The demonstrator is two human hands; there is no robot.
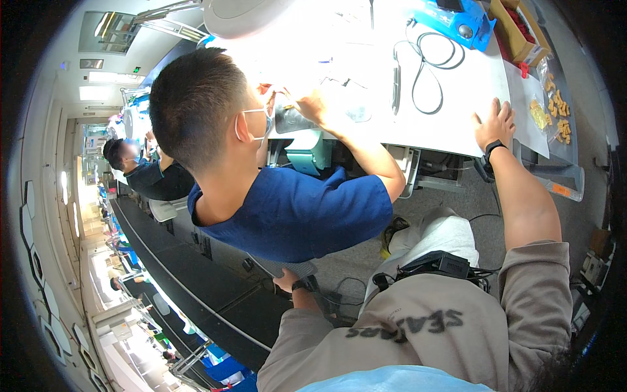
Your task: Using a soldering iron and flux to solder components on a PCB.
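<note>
The right hand (494, 123) lies at two o'clock, its grip spread over the white bench (415, 124) near the front edge, fingers toward twelve, thumb out toward ten. A white sheet (528, 98) is just beside it at three, long axis running eleven to five; whether the fingers touch it, I cannot tell.

The left hand (286, 280) is between six and seven o'clock, at the edge of a grey panel (284, 267). Its finger undersides are hidden, so I cannot tell how tightly the grip presses. The panel, partly covered by a co-worker's blue top (300, 212), seems longest from nine to three.

At ten, the co-worker's head (196, 104) screens part of the bench; glare washes out what their hands (312, 106) work on.

From the right hand, a blue device (450, 23) at eleven and a box (537, 49) at one are cut by the upper edge; bagged tan pieces (558, 108) lie toward three. A clear tray's (579, 175) orange label (562, 189) is too small to read; dark lettering crosses the wearer's shirt (424, 353).
</note>
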